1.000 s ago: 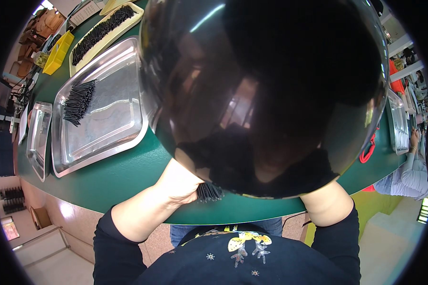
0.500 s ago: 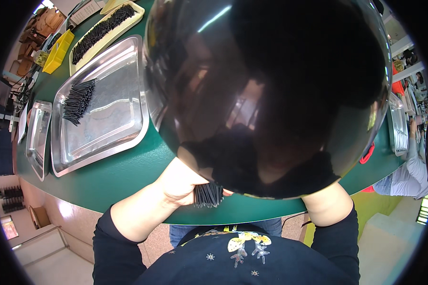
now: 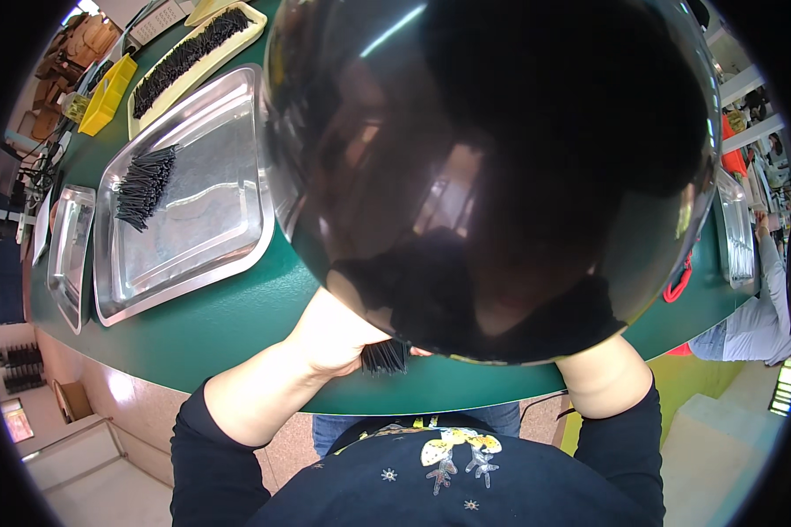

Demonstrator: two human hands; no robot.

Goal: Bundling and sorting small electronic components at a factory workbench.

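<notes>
A large glossy black dome (image 3: 501, 176) fills the middle of the view and covers most of both hands. From its lower left edge comes my left hand (image 3: 334, 338), closed round a bundle of thin black wire-like pieces (image 3: 384, 357). The loose ends of the bundle fan out below the palm, and a fingertip shows just right of them. My right hand (image 3: 593, 356) goes under the dome's lower right edge; only the wrist area is visible, and its fingers are hidden.
On the green table (image 3: 228, 325), a steel tray (image 3: 211, 211) holds a pile of similar black pieces (image 3: 147, 187). Around it are a narrow steel tray (image 3: 70, 255), a cream tray (image 3: 211, 70) of black pieces and a yellow bin (image 3: 108, 97). Another person's arm (image 3: 769, 263) shows at right.
The bundle has risen a little, so less of its ends shows below my left hand. The dome sits slightly farther left in view, showing more of a red item at right.
</notes>
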